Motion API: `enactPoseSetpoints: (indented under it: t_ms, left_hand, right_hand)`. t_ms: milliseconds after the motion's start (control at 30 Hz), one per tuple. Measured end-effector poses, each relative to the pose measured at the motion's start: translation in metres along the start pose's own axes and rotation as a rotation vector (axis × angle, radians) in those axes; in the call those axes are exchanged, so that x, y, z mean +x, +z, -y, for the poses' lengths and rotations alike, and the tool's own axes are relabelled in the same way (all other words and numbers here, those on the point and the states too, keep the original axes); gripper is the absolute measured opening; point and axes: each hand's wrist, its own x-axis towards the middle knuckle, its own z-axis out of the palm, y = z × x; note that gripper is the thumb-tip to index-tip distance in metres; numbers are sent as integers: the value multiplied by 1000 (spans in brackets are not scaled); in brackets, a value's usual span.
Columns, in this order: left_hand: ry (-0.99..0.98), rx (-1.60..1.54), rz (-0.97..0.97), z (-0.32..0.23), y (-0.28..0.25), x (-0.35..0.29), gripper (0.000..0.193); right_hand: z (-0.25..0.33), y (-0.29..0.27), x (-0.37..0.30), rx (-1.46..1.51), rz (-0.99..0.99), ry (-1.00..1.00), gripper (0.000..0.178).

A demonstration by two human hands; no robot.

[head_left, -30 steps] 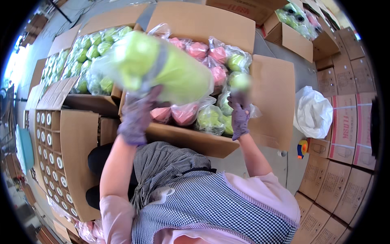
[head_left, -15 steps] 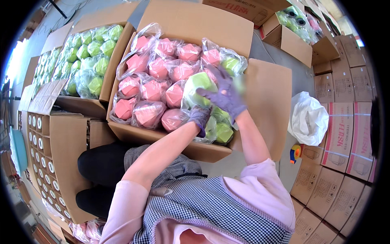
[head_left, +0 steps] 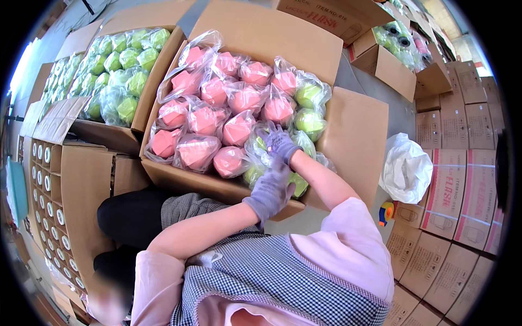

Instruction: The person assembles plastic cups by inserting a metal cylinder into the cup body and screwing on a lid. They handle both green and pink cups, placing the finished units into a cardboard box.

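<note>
An open cardboard box point(head_left: 217, 187) in front of me holds several faceted pink pieces point(head_left: 237, 131) in clear plastic bags. Bagged green pieces point(head_left: 310, 124) line its right side. My right hand point(head_left: 281, 143), in a greyish-purple glove, rests with fingers apart on a clear-bagged green piece point(head_left: 254, 175) in the near right part of the box. Just nearer to me, my left hand point(head_left: 270, 191), gloved alike, lies over the same corner with its thumb spread and fingers stretched forward. Its fingertips are partly hidden next to the right hand. Part of the green bagged pieces lies under both hands.
Another open box with bagged green pieces point(head_left: 129, 57) stands at the left. Below it is a divided carton of white-ringed cylinders point(head_left: 48, 185). A white plastic bag point(head_left: 406, 168), a tape roll point(head_left: 386, 213) and stacked cartons point(head_left: 448, 190) are on the right.
The light green bagged piece between my hands has gone down among the others. My right hand has moved left and nearer, uncovering pink and green pieces; my left hand has drawn back slightly.
</note>
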Motion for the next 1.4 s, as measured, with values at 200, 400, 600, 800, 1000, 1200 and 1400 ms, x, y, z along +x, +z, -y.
enactPoseSetpoints:
  t_ms: [200, 400, 600, 800, 1000, 1200, 1400]
  left_hand:
    - [932, 285, -322, 43, -89, -64, 27]
    - [421, 26, -474, 93, -117, -128, 30]
    - [103, -125, -542, 117, -110, -179, 28]
    - [123, -57, -468, 96, -111, -133, 36]
    - [252, 270, 92, 88, -28, 22, 61]
    - [243, -2, 247, 135, 54, 102, 76]
    - [317, 355, -252, 83, -46, 7, 52]
  right_hand:
    - [-54, -97, -19, 811, -413, 50, 53]
    - [-151, -52, 81, 148, 9, 92, 34]
    - [-171, -16, 131, 1, 304, -109, 40]
    - [-167, -28, 121, -47, 489, -17, 47]
    - [-122, -49, 99, -42, 371, -74, 53]
    - [-130, -90, 35, 1088, -1, 8, 33]
    - [-99, -147, -39, 1097, -621, -34, 38]
